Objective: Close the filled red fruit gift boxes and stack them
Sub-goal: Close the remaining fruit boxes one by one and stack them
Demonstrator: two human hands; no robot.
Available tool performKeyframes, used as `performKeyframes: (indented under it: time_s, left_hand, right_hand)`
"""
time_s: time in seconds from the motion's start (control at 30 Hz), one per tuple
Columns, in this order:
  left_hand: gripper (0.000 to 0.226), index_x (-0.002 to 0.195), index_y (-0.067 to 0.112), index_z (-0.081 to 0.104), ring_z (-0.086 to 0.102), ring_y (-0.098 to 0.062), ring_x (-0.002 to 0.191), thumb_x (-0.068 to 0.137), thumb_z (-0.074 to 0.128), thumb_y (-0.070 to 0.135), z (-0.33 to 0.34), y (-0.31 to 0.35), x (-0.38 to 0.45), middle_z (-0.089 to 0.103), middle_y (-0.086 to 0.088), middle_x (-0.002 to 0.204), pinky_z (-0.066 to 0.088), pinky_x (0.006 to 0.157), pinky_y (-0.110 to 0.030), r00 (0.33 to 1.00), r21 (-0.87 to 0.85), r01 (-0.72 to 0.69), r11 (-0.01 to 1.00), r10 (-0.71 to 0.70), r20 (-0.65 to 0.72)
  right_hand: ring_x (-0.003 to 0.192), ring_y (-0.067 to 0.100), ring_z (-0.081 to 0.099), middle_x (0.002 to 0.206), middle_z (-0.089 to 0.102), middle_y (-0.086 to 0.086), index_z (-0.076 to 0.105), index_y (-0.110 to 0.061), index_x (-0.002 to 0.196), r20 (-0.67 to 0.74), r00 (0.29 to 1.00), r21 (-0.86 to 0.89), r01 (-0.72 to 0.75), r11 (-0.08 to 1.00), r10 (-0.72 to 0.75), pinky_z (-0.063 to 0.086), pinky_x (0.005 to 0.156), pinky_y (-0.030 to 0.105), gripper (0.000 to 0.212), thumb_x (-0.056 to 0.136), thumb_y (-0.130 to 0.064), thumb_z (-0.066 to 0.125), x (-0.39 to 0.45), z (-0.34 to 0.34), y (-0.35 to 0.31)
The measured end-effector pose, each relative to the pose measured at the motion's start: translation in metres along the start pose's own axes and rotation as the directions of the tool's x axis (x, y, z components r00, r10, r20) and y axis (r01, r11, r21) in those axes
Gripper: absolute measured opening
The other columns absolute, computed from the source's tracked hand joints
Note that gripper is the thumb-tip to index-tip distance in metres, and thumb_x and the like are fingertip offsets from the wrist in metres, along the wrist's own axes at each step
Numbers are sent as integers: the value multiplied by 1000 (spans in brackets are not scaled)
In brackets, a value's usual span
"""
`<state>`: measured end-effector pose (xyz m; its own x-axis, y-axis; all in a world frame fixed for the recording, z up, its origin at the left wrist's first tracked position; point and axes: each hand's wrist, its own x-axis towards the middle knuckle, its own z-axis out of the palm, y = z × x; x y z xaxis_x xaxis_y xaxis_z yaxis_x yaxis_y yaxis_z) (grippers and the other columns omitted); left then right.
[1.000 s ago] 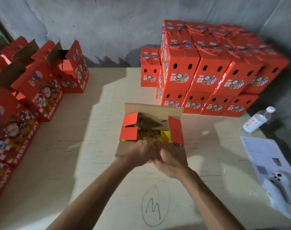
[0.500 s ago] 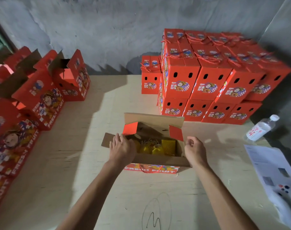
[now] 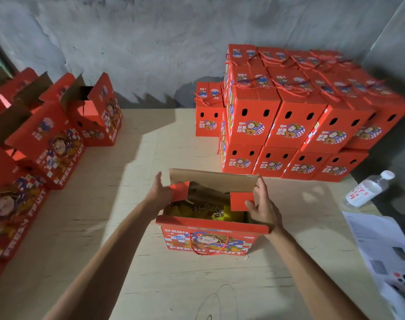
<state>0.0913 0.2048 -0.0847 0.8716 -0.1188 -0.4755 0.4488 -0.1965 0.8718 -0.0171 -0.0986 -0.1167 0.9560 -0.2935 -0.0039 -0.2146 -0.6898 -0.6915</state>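
An open red fruit gift box [image 3: 208, 241] stands in the middle of the table, with yellow-wrapped fruit and straw showing inside. Its far flap stands up, brown side toward me. My left hand [image 3: 158, 192] holds the small red left side flap, thumb on the flap. My right hand [image 3: 262, 205] pinches the small red right side flap. A stack of closed red boxes [image 3: 286, 116] with rope handles stands two layers high at the back right.
Several open red boxes [image 3: 46, 144] line the left edge of the wooden table [image 3: 127, 262]. A water bottle [image 3: 367, 189] lies at the right, with white papers [image 3: 386, 245] and a white device nearer me. A grey wall is behind.
My hands left the near edge of the box, moved apart and forward, and now grip the two side flaps. The near flap has dropped down over the front.
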Motion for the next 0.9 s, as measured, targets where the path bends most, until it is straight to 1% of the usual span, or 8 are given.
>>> performKeyframes:
  time_s: [0.17,0.23,0.33,0.5,0.6,0.67,0.73,0.9]
  left_hand:
    - [37,126,26,64,72,-26,106,96,67,5,-3,-22,0,71,-9,124,62,78,-34,972,-60,-234,970,234,-15]
    - [34,123,19,67,76,-20,96,96,61,-1,-4,-29,-3,71,-12,123,60,73,-25,963,-54,-269,962,268,-14]
    - [36,124,10,67,67,-6,113,93,55,-6,-6,-37,-13,58,-5,144,54,84,-17,931,60,-366,929,365,23]
    - [59,134,19,66,45,-10,138,82,62,46,-16,-34,-13,43,8,154,40,107,-18,897,310,-433,846,372,239]
    - [61,136,22,62,46,-19,139,84,78,51,-12,-30,2,45,-1,154,42,114,-37,879,536,-476,697,387,277]
    - [69,139,14,56,44,-26,139,83,81,45,-8,-26,12,47,-9,152,41,114,-44,879,634,-475,610,367,304]
    - [69,134,16,52,45,-28,133,81,81,50,-6,-22,20,51,-8,144,44,108,-46,873,700,-483,526,343,346]
    - [73,126,26,47,51,-23,114,76,73,72,-4,-10,25,55,-1,129,45,93,-38,843,833,-494,249,372,388]
  right_hand:
    - [81,13,69,134,66,-8,45,-31,137,-101,995,123,28,992,-16,60,65,35,55,91,-32,75,-5,2,10]
    - [85,1,70,120,69,-18,50,-36,123,-59,998,184,31,982,-21,55,61,17,50,84,-44,80,-7,-3,18]
    - [97,2,66,132,57,-31,51,-35,121,35,998,184,48,982,-55,55,76,17,61,74,-63,78,-11,-8,26]
    - [111,3,61,137,53,-19,42,-28,149,168,985,142,19,990,-43,53,90,23,100,70,-77,78,-12,-13,26]
    - [91,0,55,142,55,-11,51,-22,141,195,979,17,60,998,-62,44,73,13,86,77,-74,71,-7,-21,20]
    - [100,9,55,149,50,-6,59,-17,120,186,977,-100,128,987,-108,48,78,24,59,83,-60,75,-1,-22,16]
    - [111,16,57,143,52,-4,58,-15,104,180,975,-186,161,969,-128,49,85,32,43,85,-48,79,3,-22,9]
    - [87,17,56,110,45,-5,48,-16,92,266,953,-363,239,901,-146,40,62,23,41,87,-43,78,17,-23,-3]
